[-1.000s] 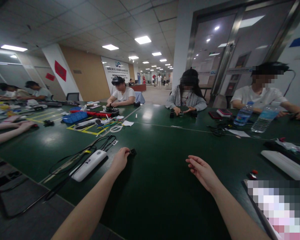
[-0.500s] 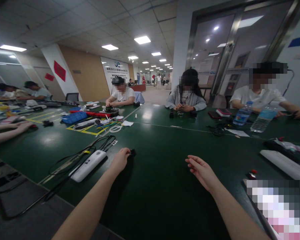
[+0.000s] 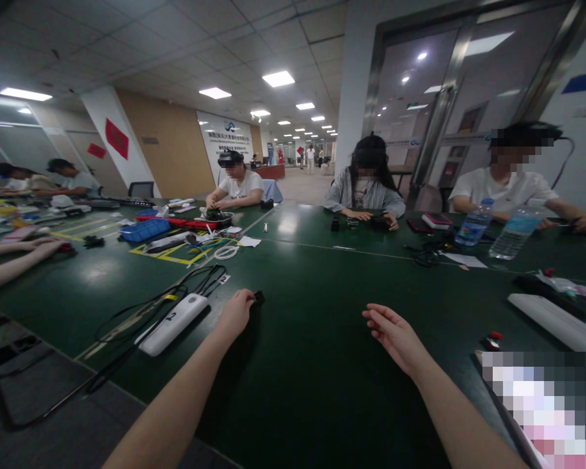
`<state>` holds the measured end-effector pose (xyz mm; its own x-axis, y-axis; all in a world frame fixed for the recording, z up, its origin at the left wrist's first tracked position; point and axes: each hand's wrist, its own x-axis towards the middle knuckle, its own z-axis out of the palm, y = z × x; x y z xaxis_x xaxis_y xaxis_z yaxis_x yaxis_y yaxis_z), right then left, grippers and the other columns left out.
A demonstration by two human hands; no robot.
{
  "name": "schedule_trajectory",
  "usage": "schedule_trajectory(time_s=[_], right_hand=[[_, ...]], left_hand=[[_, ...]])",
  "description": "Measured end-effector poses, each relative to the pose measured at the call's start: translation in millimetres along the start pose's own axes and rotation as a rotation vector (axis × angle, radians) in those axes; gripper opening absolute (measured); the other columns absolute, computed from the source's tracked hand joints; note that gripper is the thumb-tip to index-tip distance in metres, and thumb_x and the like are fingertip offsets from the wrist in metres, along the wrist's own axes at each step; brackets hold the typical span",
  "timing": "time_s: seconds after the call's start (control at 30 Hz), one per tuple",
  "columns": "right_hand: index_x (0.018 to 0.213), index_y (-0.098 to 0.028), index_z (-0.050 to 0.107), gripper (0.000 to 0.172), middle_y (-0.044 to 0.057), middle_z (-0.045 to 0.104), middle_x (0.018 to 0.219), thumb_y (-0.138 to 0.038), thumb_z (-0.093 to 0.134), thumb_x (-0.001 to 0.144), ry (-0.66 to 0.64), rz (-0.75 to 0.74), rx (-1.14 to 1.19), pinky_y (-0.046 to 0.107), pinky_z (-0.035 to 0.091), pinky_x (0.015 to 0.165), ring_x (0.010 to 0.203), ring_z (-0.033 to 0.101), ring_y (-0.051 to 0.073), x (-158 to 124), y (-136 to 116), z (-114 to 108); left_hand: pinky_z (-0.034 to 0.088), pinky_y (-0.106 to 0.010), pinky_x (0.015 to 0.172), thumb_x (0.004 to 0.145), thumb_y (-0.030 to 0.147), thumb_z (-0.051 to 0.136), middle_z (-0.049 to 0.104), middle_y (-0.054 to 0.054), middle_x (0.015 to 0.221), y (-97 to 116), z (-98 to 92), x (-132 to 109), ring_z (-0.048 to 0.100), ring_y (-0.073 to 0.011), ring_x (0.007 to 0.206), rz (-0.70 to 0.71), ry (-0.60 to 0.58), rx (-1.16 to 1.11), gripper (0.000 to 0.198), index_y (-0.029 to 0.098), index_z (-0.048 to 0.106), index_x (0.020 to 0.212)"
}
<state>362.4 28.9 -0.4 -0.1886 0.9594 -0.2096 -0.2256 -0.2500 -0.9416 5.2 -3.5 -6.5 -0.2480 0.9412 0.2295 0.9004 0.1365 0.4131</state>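
Observation:
My left hand is closed in a pinch on a small black block, just over or on the green table. The fingers cover part of the block, so its exact kind does not show. My right hand is held out over the table with loosely bent fingers slightly apart and nothing visible in them. To the left of my left hand lies a white power strip marked with a 2, black cables running from it.
A blue tray, a coiled white cable and wires lie at the back left. Two water bottles stand at the right, beyond a white bar-shaped case. People wearing headgear sit around the table; a co-worker's hands rest at far left.
Both my hands and the black block stay where they were. The person across the table has parted their hands, moving one to a dark object at their side.

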Motion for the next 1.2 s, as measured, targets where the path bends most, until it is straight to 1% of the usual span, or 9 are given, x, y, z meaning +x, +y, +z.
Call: schedule_trajectory(time_s=[0.1, 0.23, 0.3, 0.57, 0.8, 1.0, 1.2], right_hand=[[0.087, -0.025, 0.063, 0.021, 0.002, 0.062, 0.089, -0.031, 0.063, 0.067, 0.006, 0.010, 0.004, 0.028, 0.046, 0.065, 0.076, 0.054, 0.016, -0.7, -1.1, 0.7], [0.086, -0.025, 0.063, 0.021, 0.002, 0.063, 0.088, -0.031, 0.064, 0.066, 0.020, 0.003, 0.003, 0.027, 0.046, 0.062, 0.074, 0.055, 0.016, 1.1, 0.5, 0.4], [0.087, -0.025, 0.063, 0.021, 0.002, 0.063, 0.088, -0.032, 0.064, 0.066, 0.016, -0.007, 0.004, 0.028, 0.046, 0.063, 0.074, 0.055, 0.016, 2.3, 2.0, -0.3], [0.089, -0.026, 0.062, 0.023, 0.002, 0.063, 0.090, -0.033, 0.063, 0.067, 0.010, -0.008, -0.013, 0.028, 0.046, 0.063, 0.076, 0.055, 0.016, 5.0, 5.1, -3.7], [0.089, -0.026, 0.063, 0.024, 0.002, 0.063, 0.089, -0.033, 0.064, 0.066, 0.008, -0.015, -0.017, 0.028, 0.047, 0.063, 0.076, 0.054, 0.016, 4.1, 4.6, -3.1], [0.088, -0.026, 0.063, 0.023, 0.002, 0.062, 0.090, -0.032, 0.063, 0.067, 0.005, -0.011, -0.014, 0.028, 0.047, 0.064, 0.076, 0.055, 0.017, 2.8, 2.9, -2.3], [0.088, -0.025, 0.063, 0.023, 0.002, 0.062, 0.089, -0.033, 0.064, 0.066, 0.004, -0.018, -0.001, 0.027, 0.047, 0.062, 0.075, 0.055, 0.016, 2.5, 2.5, -0.4]], left_hand=[[0.041, -0.027, 0.074, 0.081, 0.022, 0.038, 0.056, -0.007, 0.098, -1.9, 0.7, 1.1, 0.055, -0.0171, 0.086, -0.003, 0.014, -0.022, 0.018, 0.018, 0.053, 0.089], [0.041, -0.028, 0.076, 0.080, 0.020, 0.039, 0.059, -0.006, 0.093, -4.2, 0.5, 3.6, 0.055, -0.0170, 0.088, -0.090, 0.041, -0.079, 0.016, 0.018, 0.052, 0.089], [0.041, -0.028, 0.076, 0.079, 0.021, 0.040, 0.060, -0.006, 0.092, -4.9, 0.4, 4.4, 0.055, -0.0170, 0.087, -0.107, 0.042, -0.084, 0.016, 0.018, 0.053, 0.089], [0.041, -0.026, 0.075, 0.079, 0.020, 0.041, 0.061, -0.005, 0.093, -2.2, -3.6, 1.8, 0.056, -0.0162, 0.087, -0.075, 0.021, -0.085, 0.015, 0.018, 0.053, 0.087], [0.041, -0.027, 0.077, 0.079, 0.019, 0.040, 0.059, -0.005, 0.094, -5.5, -2.5, 2.4, 0.055, -0.0162, 0.087, -0.047, 0.005, -0.117, 0.015, 0.018, 0.052, 0.088], [0.041, -0.027, 0.074, 0.078, 0.020, 0.041, 0.059, -0.006, 0.093, -4.8, -1.0, 1.8, 0.055, -0.0169, 0.085, -0.009, 0.010, -0.062, 0.014, 0.018, 0.053, 0.086], [0.041, -0.027, 0.073, 0.078, 0.020, 0.041, 0.058, -0.006, 0.093, -1.2, -2.2, 1.3, 0.055, -0.0173, 0.084, -0.022, 0.014, -0.043, 0.014, 0.018, 0.053, 0.085]])
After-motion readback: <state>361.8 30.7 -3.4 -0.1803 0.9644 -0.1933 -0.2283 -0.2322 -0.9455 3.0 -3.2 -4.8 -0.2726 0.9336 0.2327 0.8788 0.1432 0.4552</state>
